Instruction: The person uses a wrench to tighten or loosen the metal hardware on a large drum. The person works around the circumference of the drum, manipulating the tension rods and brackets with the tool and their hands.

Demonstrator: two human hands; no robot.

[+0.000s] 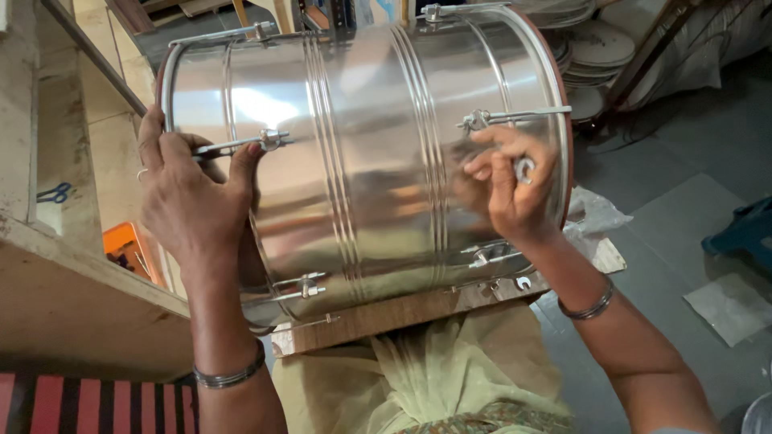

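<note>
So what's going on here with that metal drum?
A person has a shiny steel drum shell lying on its side on a wooden board over their lap. The left hand grips a tension rod near the left rim. The right hand holds a small silver spanner just below the rod fitting near the right rim. Another spanner lies on the board.

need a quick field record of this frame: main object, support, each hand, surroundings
object: shiny steel drum shell lying on its side, tension rods along the wall
support: wooden board across the person's lap
left hand: fingers on a tension rod near the left rim
right hand: pinching a small metal piece below another rod
surroundings: stacked round drumheads, small spanner on board
</note>
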